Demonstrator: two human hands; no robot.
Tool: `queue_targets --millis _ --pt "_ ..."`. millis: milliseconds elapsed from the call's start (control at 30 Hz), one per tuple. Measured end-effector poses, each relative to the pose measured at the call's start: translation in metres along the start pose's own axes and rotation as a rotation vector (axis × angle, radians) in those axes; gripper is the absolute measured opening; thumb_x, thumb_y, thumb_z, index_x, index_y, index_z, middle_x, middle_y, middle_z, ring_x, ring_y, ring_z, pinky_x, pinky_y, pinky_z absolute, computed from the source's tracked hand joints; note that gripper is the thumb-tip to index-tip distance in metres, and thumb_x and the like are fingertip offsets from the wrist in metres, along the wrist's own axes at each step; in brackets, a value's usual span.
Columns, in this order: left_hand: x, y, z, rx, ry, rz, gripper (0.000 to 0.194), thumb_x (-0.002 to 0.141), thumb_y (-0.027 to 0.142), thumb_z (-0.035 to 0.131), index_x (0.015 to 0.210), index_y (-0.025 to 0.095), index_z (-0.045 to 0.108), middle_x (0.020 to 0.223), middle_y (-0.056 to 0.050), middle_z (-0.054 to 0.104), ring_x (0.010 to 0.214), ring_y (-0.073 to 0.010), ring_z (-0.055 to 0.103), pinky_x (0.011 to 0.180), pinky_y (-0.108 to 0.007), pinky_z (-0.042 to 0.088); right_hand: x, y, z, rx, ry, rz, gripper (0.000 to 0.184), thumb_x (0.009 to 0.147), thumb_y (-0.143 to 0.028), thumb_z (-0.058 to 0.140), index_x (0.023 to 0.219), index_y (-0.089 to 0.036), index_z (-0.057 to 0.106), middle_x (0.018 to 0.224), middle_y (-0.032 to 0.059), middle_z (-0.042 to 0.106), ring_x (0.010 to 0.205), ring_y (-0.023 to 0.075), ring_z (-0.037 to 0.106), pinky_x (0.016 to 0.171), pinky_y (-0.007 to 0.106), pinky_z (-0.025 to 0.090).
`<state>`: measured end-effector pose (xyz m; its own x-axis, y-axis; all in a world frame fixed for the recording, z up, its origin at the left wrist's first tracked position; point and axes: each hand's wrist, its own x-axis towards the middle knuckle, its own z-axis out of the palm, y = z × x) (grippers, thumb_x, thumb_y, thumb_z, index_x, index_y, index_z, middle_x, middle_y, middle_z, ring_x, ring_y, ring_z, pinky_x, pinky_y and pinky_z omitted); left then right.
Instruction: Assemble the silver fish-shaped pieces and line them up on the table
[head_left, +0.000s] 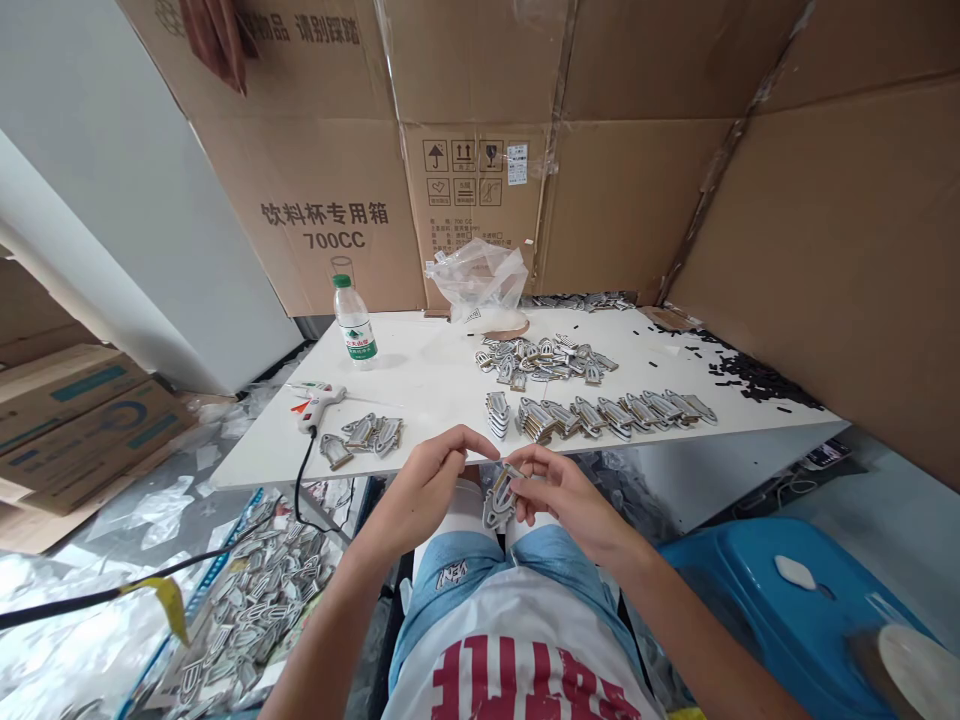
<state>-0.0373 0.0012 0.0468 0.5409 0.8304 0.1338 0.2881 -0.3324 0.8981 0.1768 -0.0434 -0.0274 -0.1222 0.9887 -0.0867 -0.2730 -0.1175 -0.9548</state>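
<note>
We are looking down at a seated person who is holding a stack of flat metal-coloured pieces point(499, 500) just below the near edge of the white surface point(427, 385), over the lap. The right hand point(559, 490) is pinching the stack from the right with fingers closed on it, while the left hand point(431, 472) is touching its top with curled fingertips. Judging from the layout, we are seeing work well under way: a long row of sorted stacks point(607, 413) is lying along the near edge, a loose heap point(544, 360) is waiting mid-surface, and a small group point(364, 436) is resting beside the glue gun point(315, 403) near the left corner. Many more pieces are filling a tray point(247, 610) on the floor.
</note>
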Motion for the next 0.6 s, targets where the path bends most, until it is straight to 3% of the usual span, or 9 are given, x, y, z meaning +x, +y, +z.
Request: queue_targets --millis 167,300,600 --pt "0.001 -0.002 0.002 -0.122 0.001 -0.016 0.018 0.101 0.030 0.061 0.115 0.024 0.071 0.108 -0.005 0.079 0.106 -0.0229 0.075 0.100 -0.040 0.058 -0.003 -0.006 0.003 0.009 0.035 -0.033 0.044 0.079 -0.046 0.093 0.110 -0.023 0.073 0.079 -0.0047 0.061 0.063 0.0138 0.068 0.057 0.027 0.051" --pt "0.002 0.000 0.005 -0.202 0.050 -0.062 0.024 0.091 0.036 0.079 0.109 0.023 0.070 0.104 -0.004 0.078 0.098 -0.0218 0.078 0.093 -0.036 0.061 -0.005 -0.010 0.005 0.012 0.043 -0.047 0.045 0.077 -0.048 0.095 0.107 -0.022 0.073 0.076 -0.0031 0.064 0.066 0.0135 0.065 0.057 0.025 0.050" --pt "0.005 0.001 0.009 -0.086 0.071 -0.039 0.019 0.090 0.035 0.079 0.103 0.022 0.080 0.092 -0.003 0.081 0.088 -0.0201 0.076 0.086 -0.034 0.061 -0.006 -0.014 0.007 -0.022 0.058 -0.100 0.046 0.076 -0.050 0.096 0.106 -0.021 0.077 0.070 -0.0003 0.070 0.065 0.0154 0.066 0.059 0.027 0.052"
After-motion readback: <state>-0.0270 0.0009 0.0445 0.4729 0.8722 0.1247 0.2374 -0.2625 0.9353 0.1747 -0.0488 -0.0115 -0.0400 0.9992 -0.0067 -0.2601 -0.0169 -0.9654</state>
